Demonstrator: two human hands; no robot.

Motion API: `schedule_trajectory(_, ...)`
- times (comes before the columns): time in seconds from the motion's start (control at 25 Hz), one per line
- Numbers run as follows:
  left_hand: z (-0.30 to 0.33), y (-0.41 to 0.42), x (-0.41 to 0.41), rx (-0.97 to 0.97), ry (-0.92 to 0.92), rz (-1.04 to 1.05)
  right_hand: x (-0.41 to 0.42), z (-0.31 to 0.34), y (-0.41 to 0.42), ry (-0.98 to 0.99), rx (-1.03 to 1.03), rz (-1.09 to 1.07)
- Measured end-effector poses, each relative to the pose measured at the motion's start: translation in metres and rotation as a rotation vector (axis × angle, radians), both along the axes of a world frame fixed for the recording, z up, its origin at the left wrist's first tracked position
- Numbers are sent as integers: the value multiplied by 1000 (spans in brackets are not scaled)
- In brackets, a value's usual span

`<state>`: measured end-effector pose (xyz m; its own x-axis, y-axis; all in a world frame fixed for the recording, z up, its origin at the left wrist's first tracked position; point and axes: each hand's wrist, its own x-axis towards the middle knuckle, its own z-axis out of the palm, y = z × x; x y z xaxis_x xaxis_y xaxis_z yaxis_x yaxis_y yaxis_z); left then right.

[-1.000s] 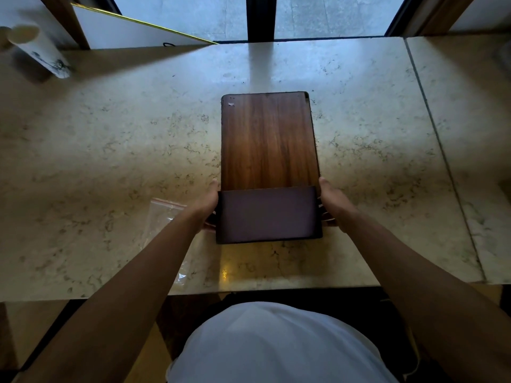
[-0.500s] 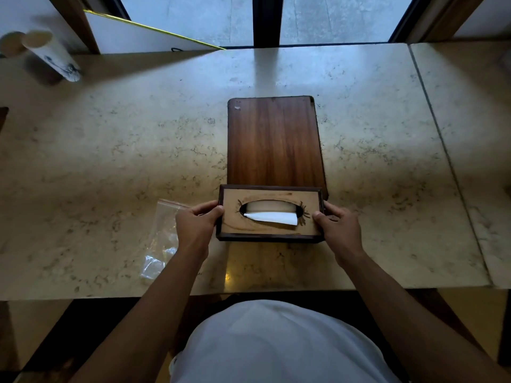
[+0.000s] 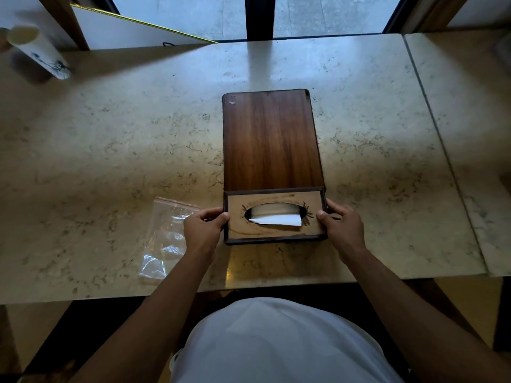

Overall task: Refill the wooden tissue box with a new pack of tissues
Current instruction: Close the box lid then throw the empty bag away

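The wooden tissue box [image 3: 237, 230] stands near the table's front edge, its tan top facing up with an oval slot. A white tissue [image 3: 279, 220] shows folded in the slot. My left hand [image 3: 203, 229] grips the box's left end and my right hand [image 3: 341, 226] grips its right end. A dark wooden board [image 3: 271, 139] lies flat on the table just behind the box and touches its far side.
An empty clear plastic bag [image 3: 166, 239] with a red zip strip lies left of the box, partly under my left wrist. A white paper cup [image 3: 38, 52] stands at the far left corner. The marble table [image 3: 110, 139] has a seam at the right.
The box has turned over from its dark side facing me to its slotted top facing up. Both hands stayed on its ends, and it has barely moved since half a second ago.
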<state>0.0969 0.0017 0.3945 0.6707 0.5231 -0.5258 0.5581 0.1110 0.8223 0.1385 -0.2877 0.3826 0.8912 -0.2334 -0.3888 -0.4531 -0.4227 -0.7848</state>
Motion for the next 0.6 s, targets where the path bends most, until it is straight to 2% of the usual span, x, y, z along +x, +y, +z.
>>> schedule_trajectory(0.32, 1, 0, -1, 44, -26, -38, 9, 15, 4, 66, -14, 45)
schedule_trajectory(0.48, 10, 10, 8, 94, -80, -65, 23, 31, 24, -122, -272, 142)
schedule_trajectory(0.6, 16, 23, 12, 113, -114, -70, 31, 42, 52, -249, -295, 266)
